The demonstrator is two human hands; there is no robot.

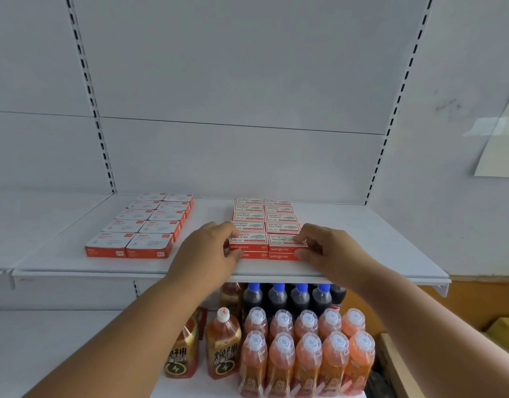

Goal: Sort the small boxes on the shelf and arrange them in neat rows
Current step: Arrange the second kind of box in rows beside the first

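On the white shelf (pixel 362 254) two groups of small red-and-white boxes lie in two-column rows. The left group (pixel 144 225) has orange-red sides. The right group (pixel 264 222), printed "wengu", is stacked two high at the front. My left hand (pixel 210 248) grips the front-left wengu box (pixel 247 242), fingers on its top and thumb at its front. My right hand (pixel 325 248) pinches the front-right wengu box (pixel 285 245), fingers on top and thumb against the front face.
The lower shelf holds orange drink bottles (pixel 305 357), dark bottles with blue caps (pixel 287 297) and two brown energy-drink bottles (pixel 221 351). A paper sheet (pixel 503 145) hangs on the wall at right. Slotted uprights (pixel 92 101) frame the back panel. Wooden crate edge (pixel 397 366) at lower right.
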